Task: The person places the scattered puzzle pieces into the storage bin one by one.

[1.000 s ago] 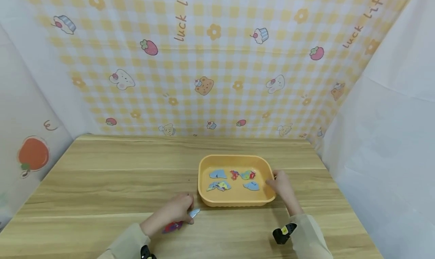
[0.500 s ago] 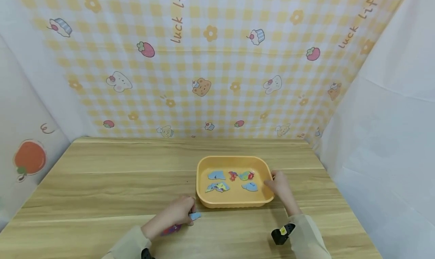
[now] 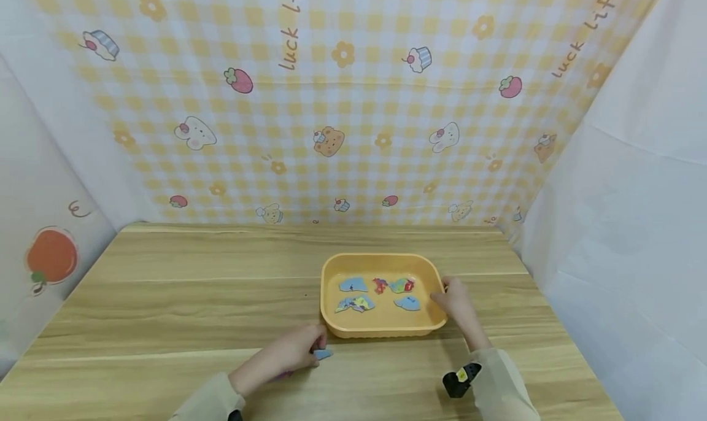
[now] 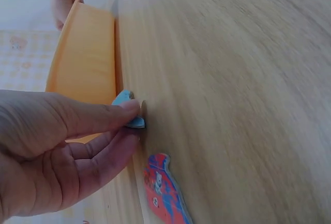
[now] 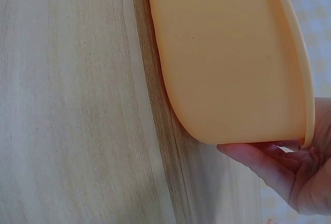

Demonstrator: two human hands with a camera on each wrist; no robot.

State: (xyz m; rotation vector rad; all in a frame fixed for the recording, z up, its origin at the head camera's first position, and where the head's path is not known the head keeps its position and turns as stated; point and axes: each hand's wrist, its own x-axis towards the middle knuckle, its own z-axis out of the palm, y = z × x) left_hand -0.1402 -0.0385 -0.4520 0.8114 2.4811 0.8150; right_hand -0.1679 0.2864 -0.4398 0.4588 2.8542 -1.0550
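Note:
My left hand [image 3: 298,348] is low at the tray's front left corner, pinching a light blue flat puzzle piece [image 4: 124,98] between thumb and fingers. Only the tip of that piece shows in the head view. Beside the hand on the table lies a red, blue and purple puzzle piece [image 4: 164,189], mostly hidden by the hand from above. My right hand [image 3: 457,301] grips the right end of a yellow-orange plastic tray [image 3: 381,332], thumb over the rim and fingers against the outer wall [image 5: 232,69].
Several puzzle pieces lie spread inside the tray, among them a plain blue one [image 3: 353,284], a small red one [image 3: 380,285] and a blue-yellow one [image 3: 355,303]. The wooden table [image 3: 193,286] ends at a checkered cloth backdrop [image 3: 364,102].
My left hand has shifted slightly right, still pinching the blue piece, and now covers more of the red and purple one. The right hand keeps its grip on the tray.

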